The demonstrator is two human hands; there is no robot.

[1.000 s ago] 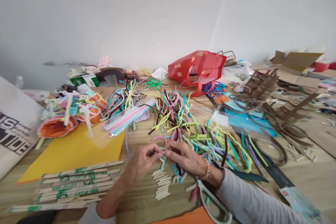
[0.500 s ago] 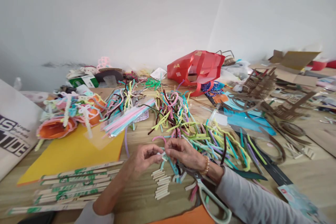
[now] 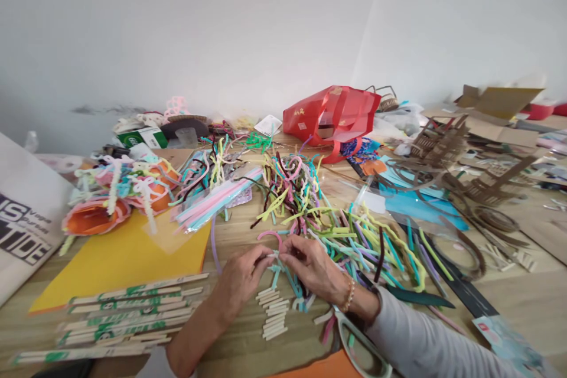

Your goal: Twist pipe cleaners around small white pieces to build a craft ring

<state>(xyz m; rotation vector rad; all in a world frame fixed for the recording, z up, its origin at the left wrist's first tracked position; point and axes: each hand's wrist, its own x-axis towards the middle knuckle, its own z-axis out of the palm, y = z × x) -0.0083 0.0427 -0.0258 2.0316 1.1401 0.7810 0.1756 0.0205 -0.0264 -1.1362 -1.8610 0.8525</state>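
Closer together than half a second ago, left hand (image 3: 243, 274) and right hand (image 3: 312, 266) pinch a pale piece (image 3: 275, 254) just beyond the short sticks (image 3: 275, 310); a slack pinch could drop it among them, a careless shift jog the scissors (image 3: 342, 322) to the sticks' right.

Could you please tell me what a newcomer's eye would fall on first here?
Probably the red bag, tipped over at the back of the table. Next comes the tangle of colourful fuzzy strips across the middle, and at its near edge the left hand and right hand, pinching a small pale piece between them.
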